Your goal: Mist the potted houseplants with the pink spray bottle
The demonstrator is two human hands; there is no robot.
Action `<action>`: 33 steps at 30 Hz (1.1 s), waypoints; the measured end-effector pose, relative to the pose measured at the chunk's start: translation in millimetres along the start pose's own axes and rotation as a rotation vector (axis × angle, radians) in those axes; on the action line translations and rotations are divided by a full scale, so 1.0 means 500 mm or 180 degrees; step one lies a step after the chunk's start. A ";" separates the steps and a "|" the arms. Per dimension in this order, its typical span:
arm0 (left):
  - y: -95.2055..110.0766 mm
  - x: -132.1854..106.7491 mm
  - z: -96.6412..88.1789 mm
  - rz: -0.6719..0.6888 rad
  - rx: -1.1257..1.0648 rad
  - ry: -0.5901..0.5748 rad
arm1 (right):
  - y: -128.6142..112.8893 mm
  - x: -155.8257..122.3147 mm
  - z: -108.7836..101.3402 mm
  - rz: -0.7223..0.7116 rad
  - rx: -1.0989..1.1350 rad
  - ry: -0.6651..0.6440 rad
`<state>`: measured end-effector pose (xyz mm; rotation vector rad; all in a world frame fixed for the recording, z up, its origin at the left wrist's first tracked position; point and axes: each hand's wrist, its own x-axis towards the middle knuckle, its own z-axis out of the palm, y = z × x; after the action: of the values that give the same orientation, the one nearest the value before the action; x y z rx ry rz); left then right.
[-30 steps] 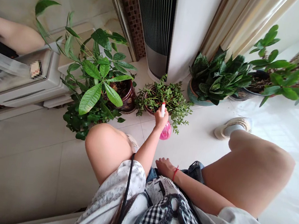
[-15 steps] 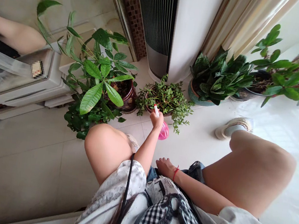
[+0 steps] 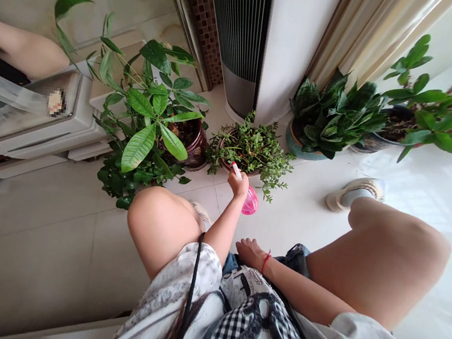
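Observation:
My left hand [image 3: 239, 183] is closed round the neck of a pink spray bottle [image 3: 250, 202]. The bottle's white head with its red nozzle tip shows above the fingers, pointing at a low, bushy potted plant [image 3: 250, 142] just beyond. No spray can be made out. Nearer to me, my right hand [image 3: 251, 252], with a red string bracelet at the wrist, lies by my denim shorts. Its fingers are loosely stretched out and hold nothing.
Left of the bushy plant stands a broad-leafed plant [image 3: 141, 141] in a brown glazed pot [image 3: 195, 148]. A dark-leaved plant [image 3: 329, 119] and another potted plant [image 3: 435, 117] are to the right. A tall appliance [image 3: 241, 90] rises behind. Another person's arm [image 3: 24, 51] shows at the left.
My left hand and the spray bottle have moved slightly right and down in the view, and the nozzle end has dipped a little. My right hand stays put.

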<state>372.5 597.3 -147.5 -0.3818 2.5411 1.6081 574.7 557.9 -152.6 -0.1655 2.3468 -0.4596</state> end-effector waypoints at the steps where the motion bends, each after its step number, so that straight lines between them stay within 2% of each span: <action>1: -0.001 -0.004 0.001 0.0007 0.0002 -0.0024 | 0.000 0.000 0.000 -0.0004 0.0008 0.0005; 9: 0.000 -0.035 0.007 0.0007 0.0075 -0.0211 | 0.001 0.003 0.006 0.0013 0.0054 0.0018; 20: -0.016 -0.085 0.024 0.0149 0.0152 -0.0787 | 0.002 0.007 0.012 0.0039 0.0050 0.0011; 30: -0.018 -0.085 0.030 0.0202 0.0296 -0.1218 | 0.003 0.012 0.016 0.0038 0.0092 0.0054; 33: -0.024 -0.084 0.035 0.0172 0.0325 -0.1243 | 0.003 0.011 0.014 0.0045 0.0106 0.0037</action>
<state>415.2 614.5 -156.2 0.0134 2.3355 1.3974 575.3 556.1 -161.6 -0.1308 2.3488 -0.4935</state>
